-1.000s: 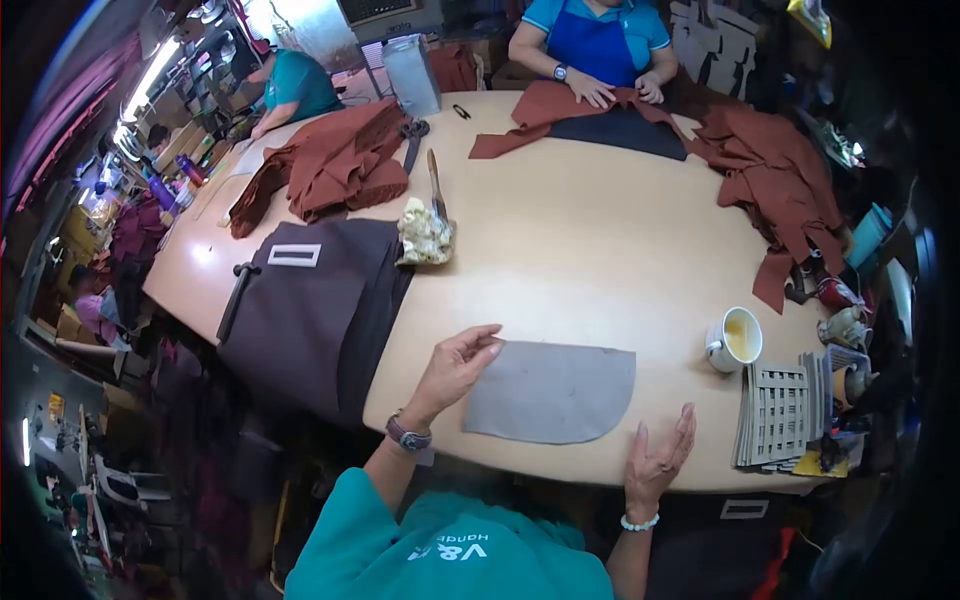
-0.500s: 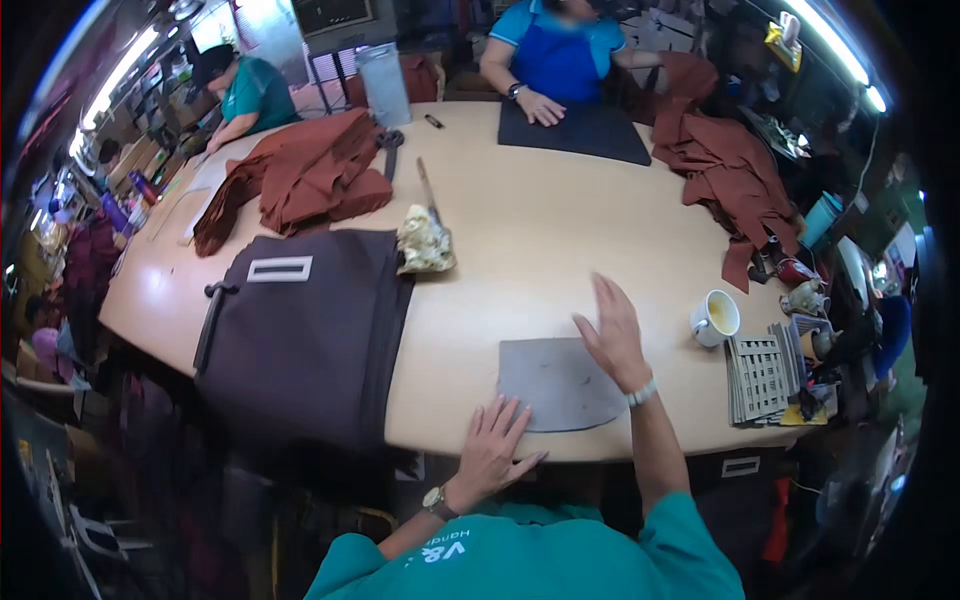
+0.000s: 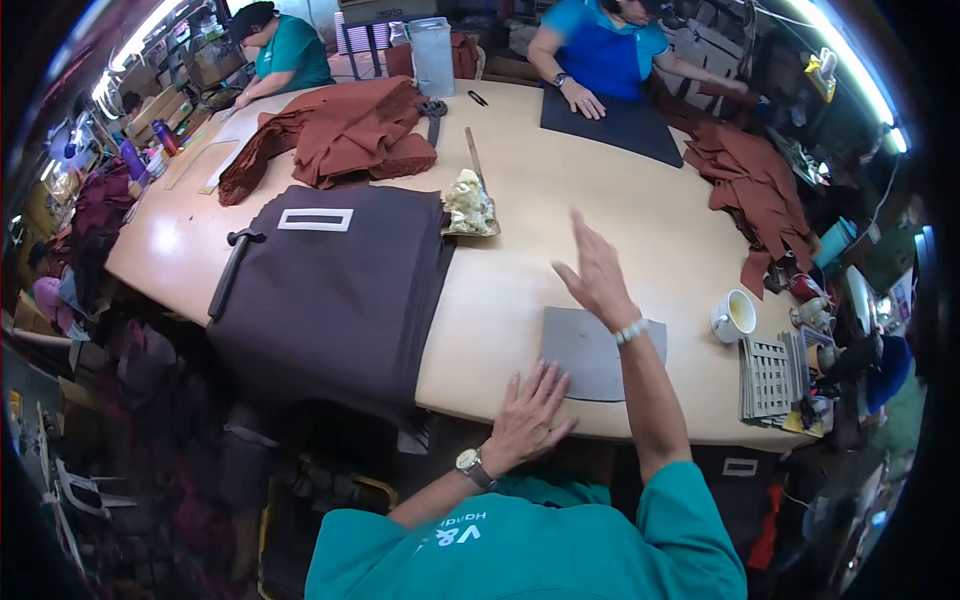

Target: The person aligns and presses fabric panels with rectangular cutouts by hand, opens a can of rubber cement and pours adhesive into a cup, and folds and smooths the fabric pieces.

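Observation:
A grey flat piece (image 3: pixel 590 358) lies near the table's front edge, partly covered by my right forearm. My left hand (image 3: pixel 528 418), with a watch at the wrist, rests with fingers spread at the piece's lower left corner. Above the piece's upper edge, my right hand (image 3: pixel 598 275) is raised with its thumb apart from the fingers, slightly blurred, and holds nothing. To the left lies a stack of dark brown sheets (image 3: pixel 340 290) bearing a white rectangular frame (image 3: pixel 315 219) and a dark hammer-like tool (image 3: pixel 235 272).
A brush (image 3: pixel 474 160) stands by a crusted glue lump (image 3: pixel 468 205). A cup (image 3: pixel 734 315) and slatted cards (image 3: pixel 767 378) are at right. Rust-coloured cloth lies in heaps (image 3: pixel 365 130) (image 3: pixel 750 180). Across the table (image 3: pixel 560 185), a person (image 3: pixel 605 60) touches a black sheet (image 3: pixel 610 122); another bends at far left.
My right hand has moved up and left over the grey piece; my left hand has gone from its upper left to its lower left corner. The co-worker's rust cloth has come off the black sheet.

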Tool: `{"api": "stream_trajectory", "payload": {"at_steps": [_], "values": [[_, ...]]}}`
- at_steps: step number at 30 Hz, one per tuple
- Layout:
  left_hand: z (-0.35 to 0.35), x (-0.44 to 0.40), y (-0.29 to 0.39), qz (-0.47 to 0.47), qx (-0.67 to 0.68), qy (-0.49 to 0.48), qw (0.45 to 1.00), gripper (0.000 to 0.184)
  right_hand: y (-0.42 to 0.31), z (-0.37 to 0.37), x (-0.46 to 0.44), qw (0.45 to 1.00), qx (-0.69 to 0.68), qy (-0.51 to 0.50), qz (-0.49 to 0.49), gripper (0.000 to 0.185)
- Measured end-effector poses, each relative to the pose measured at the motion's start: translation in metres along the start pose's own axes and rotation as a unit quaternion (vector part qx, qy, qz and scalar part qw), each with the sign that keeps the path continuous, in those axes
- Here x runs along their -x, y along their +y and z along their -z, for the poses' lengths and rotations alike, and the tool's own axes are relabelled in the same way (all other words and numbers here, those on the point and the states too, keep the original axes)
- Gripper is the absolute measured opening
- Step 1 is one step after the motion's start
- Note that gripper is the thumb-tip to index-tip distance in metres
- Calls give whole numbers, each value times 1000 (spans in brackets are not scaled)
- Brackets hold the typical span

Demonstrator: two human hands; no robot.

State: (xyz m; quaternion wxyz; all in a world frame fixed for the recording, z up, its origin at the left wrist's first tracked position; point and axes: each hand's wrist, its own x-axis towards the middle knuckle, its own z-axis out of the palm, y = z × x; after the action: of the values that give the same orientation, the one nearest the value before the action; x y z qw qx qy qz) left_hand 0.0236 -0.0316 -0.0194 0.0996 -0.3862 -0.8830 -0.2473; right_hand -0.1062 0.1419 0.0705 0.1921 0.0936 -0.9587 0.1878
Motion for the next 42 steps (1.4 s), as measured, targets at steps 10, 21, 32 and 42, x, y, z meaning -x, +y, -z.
{"api": "stream_trajectory", "payload": {"at_steps": [10, 21, 32, 42], "values": [[9, -7, 2, 36, 24, -49, 998, 71, 52, 30, 247, 905, 99, 185, -370, 61], [39, -193, -201, 248, -68, 254, 932, 106, 47, 32, 243, 893, 148, 207, -372, 74], [48, -161, -156, 321, -8, 154, 934, 105, 48, 32, 209, 915, 101, 154, -360, 76], [50, -110, -145, 192, 218, 120, 949, 114, -15, -41, 3, 988, 150, 10, -33, 57]]}}
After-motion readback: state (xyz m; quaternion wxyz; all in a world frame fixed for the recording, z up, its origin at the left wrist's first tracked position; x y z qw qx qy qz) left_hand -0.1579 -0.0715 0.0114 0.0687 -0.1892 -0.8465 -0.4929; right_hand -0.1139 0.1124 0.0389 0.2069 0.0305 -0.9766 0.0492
